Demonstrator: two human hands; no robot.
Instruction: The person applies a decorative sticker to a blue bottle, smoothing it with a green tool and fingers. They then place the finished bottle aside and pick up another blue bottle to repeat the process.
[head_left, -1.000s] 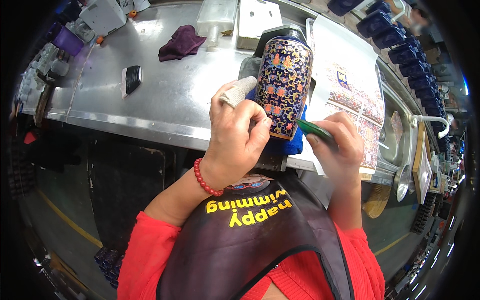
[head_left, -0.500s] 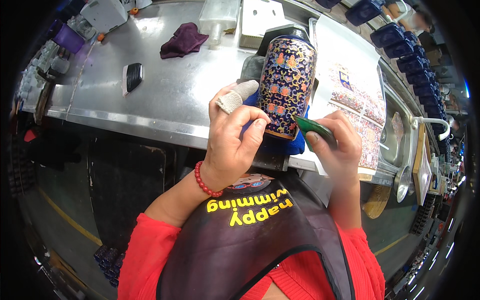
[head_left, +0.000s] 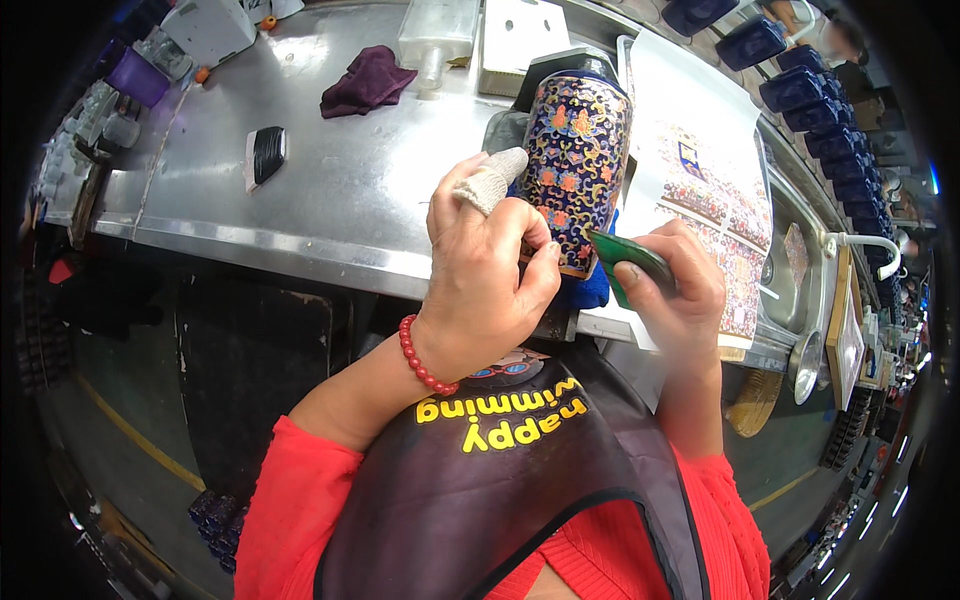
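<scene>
A dark blue vase (head_left: 575, 150) covered in colourful floral patterns lies on its side on the bench, its near end toward me. Beside the lower left of the vase is my left hand (head_left: 480, 265), thumb and forefinger pinched together; whatever is between them is too small to make out. A knitted finger cover (head_left: 492, 182) is on one of its fingers and rests near the vase's left side. My right hand (head_left: 685, 290) grips a flat green scraper (head_left: 630, 262), its pointed corner close to the vase's lower right. A blue cloth (head_left: 592, 292) shows under the vase.
Printed pattern sheets (head_left: 715, 180) lie right of the vase, before a metal sink (head_left: 795, 290). On the steel bench (head_left: 330, 170) are a purple cloth (head_left: 367, 80), a black-and-white scraper-like piece (head_left: 266, 155) and a clear container (head_left: 437, 35). Blue vessels (head_left: 800, 92) line the far right.
My left hand has shifted slightly right, and its thumb and forefinger have closed into a tighter pinch by the vase. The right hand and green scraper have barely moved.
</scene>
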